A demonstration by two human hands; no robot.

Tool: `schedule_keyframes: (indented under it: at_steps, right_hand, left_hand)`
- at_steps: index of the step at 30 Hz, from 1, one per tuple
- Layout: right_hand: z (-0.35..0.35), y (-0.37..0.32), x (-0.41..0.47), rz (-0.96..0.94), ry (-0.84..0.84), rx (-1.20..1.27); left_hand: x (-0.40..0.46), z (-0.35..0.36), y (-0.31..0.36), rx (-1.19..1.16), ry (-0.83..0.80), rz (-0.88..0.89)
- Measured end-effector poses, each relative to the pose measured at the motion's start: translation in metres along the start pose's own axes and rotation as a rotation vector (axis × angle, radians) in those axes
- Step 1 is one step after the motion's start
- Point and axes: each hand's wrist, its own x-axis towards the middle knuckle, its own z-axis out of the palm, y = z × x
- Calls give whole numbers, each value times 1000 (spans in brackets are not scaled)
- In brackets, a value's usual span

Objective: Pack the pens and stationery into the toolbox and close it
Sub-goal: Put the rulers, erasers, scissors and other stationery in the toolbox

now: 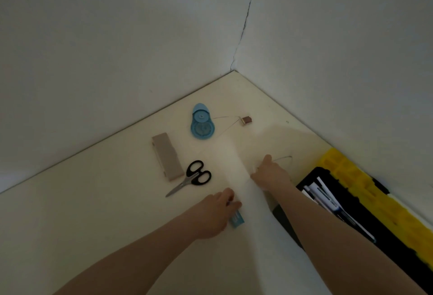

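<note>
We look down at a cream table [98, 219] set in a corner between two pale walls [117, 37]. Our left hand [214, 212] lies knuckles up on the table, its fingers curled down onto a small blue item [237, 221] that pokes out from beneath them; it may be an eraser or a pack of leads, we cannot tell which, and whether the fingers truly clamp it or only press on it is not clear. Our right hand [269, 174] reaches further out, fingers drawn together around a thin wire [284, 159] that loops out past the fingertips; we cannot tell how firmly it is pinched.

The toolbox [365, 210] stands open at the right edge, against the wall, beside our right forearm. Its body is black and its yellow lid [351, 173] lies back toward the wall. Several pens [325, 197] already lie inside, white and dark barrels side by side.

Other stationery lies loose on the table. The scissors [191, 177], black-handled and closed, sit just beyond our left hand with the blades pointing toward the near left. Beside them is a flat beige case [166, 156]. Further back is a blue tape roller [202, 122], and to its right a small brown block [246, 120], with another fine wire running between the two.
</note>
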Motion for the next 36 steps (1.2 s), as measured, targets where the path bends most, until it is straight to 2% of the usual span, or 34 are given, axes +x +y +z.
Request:
schedule_keyframes:
  at_steps: [2, 6, 11, 12, 14, 16, 18, 20, 22, 24, 27, 31, 34, 36]
  right_hand:
    - [3, -2, -1, -54, 22, -76]
    - [6, -13, -10, -289, 23, -310]
    - [12, -22, -30, -419, -34, -439]
    - [12, -21, -35, -437, -36, -471]
    - [13, -19, -44, -453, -12, -503]
    - [7, -17, -53, -462, 41, -364]
    - [-5, -20, -63, -482, 58, -8]
    - [-25, -18, -79, -522, 35, 384]
    - [-47, -5, -96, -515, 38, 675]
    - [-66, 21, -110, -443, 64, 869]
    - [-85, 80, -127, -317, 30, 1025]
    - [-91, 163, -142, -187, -12, 912]
    - [-79, 213, -153, -125, -99, 818]
    - [-66, 235, -159, -99, -190, 620]
  left_hand:
    - [4, 11, -2, 35, 101, 49]
    - [6, 22, -4, 134, 171, 64]
    - [6, 24, 8, 149, 266, -20]
    - [5, 20, 11, 161, 275, -60]
    - [3, 7, 14, 124, 154, -162]
    - [-1, -10, 11, -99, -35, -352]
    - [-4, -31, 6, -452, -121, -566]
    - [-3, -52, 7, -968, -113, -738]
    - [4, -69, 16, -1250, 28, -773]
    - [17, -80, 34, -1271, 153, -682]
    - [38, -83, 80, -1079, 196, -408]
    - [51, -83, 156, -752, 189, -4]
    - [67, -73, 206, -498, 47, 287]
    - [81, -59, 230, -309, -48, 406]
